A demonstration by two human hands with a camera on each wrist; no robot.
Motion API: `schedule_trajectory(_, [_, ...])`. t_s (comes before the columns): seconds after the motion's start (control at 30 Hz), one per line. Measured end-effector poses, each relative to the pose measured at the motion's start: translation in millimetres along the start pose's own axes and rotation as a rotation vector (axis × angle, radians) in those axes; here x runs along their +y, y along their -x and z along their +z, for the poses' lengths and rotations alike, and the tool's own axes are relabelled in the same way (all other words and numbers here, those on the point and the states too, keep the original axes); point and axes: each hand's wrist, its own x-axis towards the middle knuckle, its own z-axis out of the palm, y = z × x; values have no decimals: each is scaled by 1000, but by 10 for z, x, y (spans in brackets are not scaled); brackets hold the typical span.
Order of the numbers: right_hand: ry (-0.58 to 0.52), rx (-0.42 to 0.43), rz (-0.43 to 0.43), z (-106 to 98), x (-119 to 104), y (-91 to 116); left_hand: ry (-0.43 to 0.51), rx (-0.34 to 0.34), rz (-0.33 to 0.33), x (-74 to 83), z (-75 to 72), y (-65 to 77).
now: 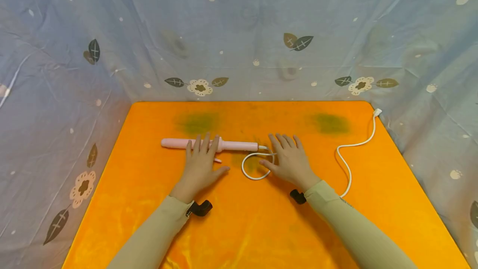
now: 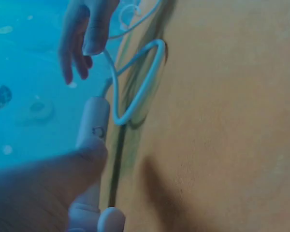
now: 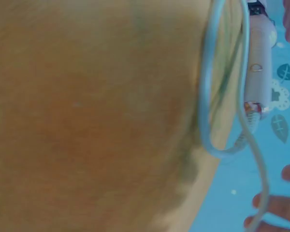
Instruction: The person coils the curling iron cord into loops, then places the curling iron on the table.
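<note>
A pink curling iron [image 1: 239, 146] lies crosswise on the orange cloth, barrel to the left and handle to the right. My left hand [image 1: 199, 167] is over its barrel with straight, spread fingers; the small clamp lever [image 1: 218, 160] shows beside them. In the left wrist view, my thumb [image 2: 63, 183] overlaps the handle [image 2: 93, 116]. White cord [image 1: 243, 165] leaves the handle end and makes a loop. Right at this loop is my right hand [image 1: 293, 161], its fingers extended and holding nothing. Part of the cord is hidden beneath it. The right wrist view shows the cord [image 3: 205, 96] close up.
Farther right the cord [image 1: 345, 163] winds to a white plug [image 1: 377, 111] at the table's back right corner. Patterned grey-blue curtains [image 1: 257, 24] stand around the orange-covered table [image 1: 239, 219]. A black wrist mount [image 1: 201, 208] sticks out from the left sleeve.
</note>
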Motion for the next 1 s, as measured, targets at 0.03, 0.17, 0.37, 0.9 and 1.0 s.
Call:
schedule_trajectory(0.03, [-16, 26, -20, 20, 9, 0, 6, 26, 33, 5, 10, -29])
schedule_trajectory(0.17, [-71, 113, -89, 86, 42, 1, 50, 112, 164, 0, 59, -151])
schedule_trajectory(0.37, [-113, 138, -118, 130, 68, -3, 148, 115, 251, -55, 111, -315])
schedule_trajectory(0.9, [-162, 118, -83, 178, 91, -21, 320, 8, 182, -167, 243, -536])
schedule_trajectory(1.0, [-170, 109, -77, 177, 99, -26, 312, 2, 167, -179, 263, -559])
